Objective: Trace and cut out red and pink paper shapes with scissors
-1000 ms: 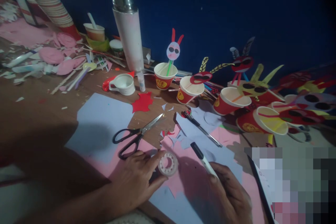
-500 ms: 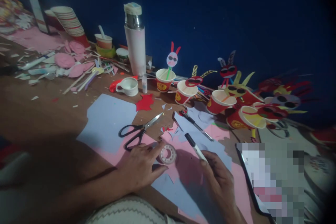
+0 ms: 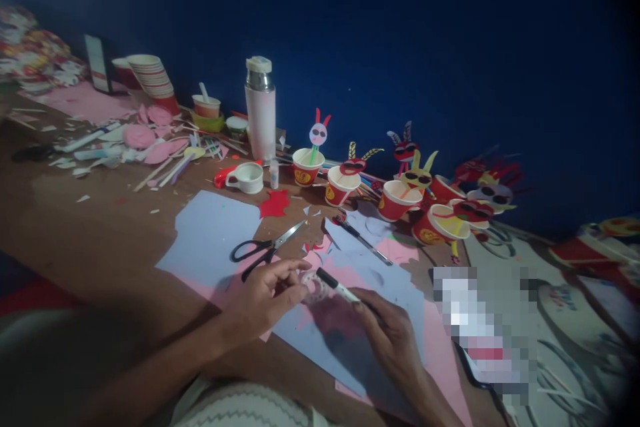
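Observation:
My right hand [image 3: 395, 330] grips a white marker [image 3: 345, 291] whose black cap points up and left. That cap overlaps a clear roll of tape [image 3: 309, 293] lying on the paper. Beside the roll is my left hand [image 3: 267, 297], thumb and forefinger bent and apart, with the fingertips at the roll's left edge; I see nothing held in it. Black-handled scissors [image 3: 265, 249] lie open just beyond the left hand. A black pen [image 3: 364, 240] rests on pale blue paper [image 3: 210, 227], with pink paper [image 3: 445, 353] underneath.
Red paper cups [image 3: 307, 167] with paper faces line the back, before a dark blue wall. A white flask [image 3: 261, 117], a white mug [image 3: 249, 178] and a red paper scrap [image 3: 274, 203] stand or lie mid-table. Pink cutouts [image 3: 140, 137] clutter the left; a phone [image 3: 470, 367] lies right.
The marker has moved left, so its cap now overlaps the tape roll. My left hand has curled its fingers more. The whole view has shifted slightly.

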Motion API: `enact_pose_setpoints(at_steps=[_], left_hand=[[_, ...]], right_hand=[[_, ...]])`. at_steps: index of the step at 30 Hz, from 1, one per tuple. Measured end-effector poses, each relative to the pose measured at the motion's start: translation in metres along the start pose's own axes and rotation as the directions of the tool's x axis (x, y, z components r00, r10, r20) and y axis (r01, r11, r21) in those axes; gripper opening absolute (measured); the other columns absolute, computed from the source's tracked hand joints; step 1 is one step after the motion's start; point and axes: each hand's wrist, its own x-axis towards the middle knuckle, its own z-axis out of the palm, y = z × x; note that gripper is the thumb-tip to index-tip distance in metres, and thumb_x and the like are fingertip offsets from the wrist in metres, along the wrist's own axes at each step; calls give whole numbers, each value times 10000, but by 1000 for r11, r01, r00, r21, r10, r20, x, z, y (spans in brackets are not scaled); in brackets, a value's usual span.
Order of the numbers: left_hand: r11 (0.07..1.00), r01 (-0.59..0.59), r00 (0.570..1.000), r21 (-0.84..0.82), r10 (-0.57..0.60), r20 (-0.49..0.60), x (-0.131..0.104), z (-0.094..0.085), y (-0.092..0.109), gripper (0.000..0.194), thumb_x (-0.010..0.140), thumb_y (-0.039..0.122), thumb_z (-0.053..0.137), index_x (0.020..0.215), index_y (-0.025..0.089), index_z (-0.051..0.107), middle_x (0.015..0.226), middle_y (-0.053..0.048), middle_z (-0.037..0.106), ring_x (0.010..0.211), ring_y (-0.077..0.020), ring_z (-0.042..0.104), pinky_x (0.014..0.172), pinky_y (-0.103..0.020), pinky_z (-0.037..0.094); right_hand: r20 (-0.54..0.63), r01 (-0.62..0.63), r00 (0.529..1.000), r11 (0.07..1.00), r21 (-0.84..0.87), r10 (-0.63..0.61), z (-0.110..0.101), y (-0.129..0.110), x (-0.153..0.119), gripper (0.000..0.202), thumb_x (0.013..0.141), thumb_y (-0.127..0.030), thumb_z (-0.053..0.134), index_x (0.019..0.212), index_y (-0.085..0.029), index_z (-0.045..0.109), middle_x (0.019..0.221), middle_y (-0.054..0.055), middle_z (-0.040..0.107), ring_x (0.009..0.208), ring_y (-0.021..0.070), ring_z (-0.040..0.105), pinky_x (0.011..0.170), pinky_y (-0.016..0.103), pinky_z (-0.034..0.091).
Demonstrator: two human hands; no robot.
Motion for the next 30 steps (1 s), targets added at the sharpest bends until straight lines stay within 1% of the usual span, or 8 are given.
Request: enact_pose_setpoints(at_steps=[4,9,11,13,16,21,26,30], left_hand=[[981,71,994,-179,-55,91,-3,12,1,387,764,286,598,1130,165,559,761,8,550,619,-95,497,574,-218,415],[985,114,991,-128,-104,83,-8,17,-4,257,748,270,616,971,146,642,796,-24,630,693,-136,567,639,-243,453],[975,150,986,-166,-136,94,-8,16,-6,278,748,294,621,972,132,646,778,-36,649,693,-149,586,637,-250,460],[971,166,984,-172,-153,87,-8,15,-6,296,744,309,624,972,122,653,696,-21,637,627,-132,564,578,-228,438],[984,146,987,-106,-139,76,-10,18,-5,254,750,301,610,920,124,675,598,20,577,532,-88,472,499,-189,363],[997,62,968,44,-71,241,-19,28,4,199,825,282,530,772,138,658,560,56,477,526,-71,396,493,-176,304],[949,-194,936,250,102,337,-26,34,26,260,908,284,424,791,167,626,648,52,496,597,-79,402,568,-183,300],[943,-180,923,280,64,380,-33,31,38,251,915,278,399,760,166,562,654,54,452,606,-82,383,580,-188,292]], right_hand=[[107,23,994,999,41,-28,3,-4,-4,213,891,-249,495,1003,-193,667,863,35,718,752,169,665,677,228,497],[178,-75,983,978,194,40,3,-8,-10,199,843,-274,582,1021,-225,655,870,22,694,726,152,627,635,213,466],[197,-195,972,902,385,127,2,-11,-12,255,802,-310,641,1050,-255,635,798,-9,649,659,120,575,562,183,433],[235,-293,953,767,571,190,1,-14,-14,273,772,-338,679,1032,-275,630,699,-44,571,568,81,490,493,157,374],[278,-347,937,620,703,210,3,-18,-14,258,742,-352,714,976,-266,647,678,-46,555,555,72,461,499,161,364],[222,-289,957,670,684,186,9,-20,-16,190,791,-367,663,897,-212,690,618,-22,566,553,85,472,519,190,381],[129,-213,977,700,682,171,14,-28,-25,218,828,-392,606,823,-193,694,516,-41,482,484,80,424,468,194,346],[45,-228,964,733,641,261,-2,-35,-26,274,779,-450,628,756,-187,701,474,-41,453,446,84,395,433,212,320]])
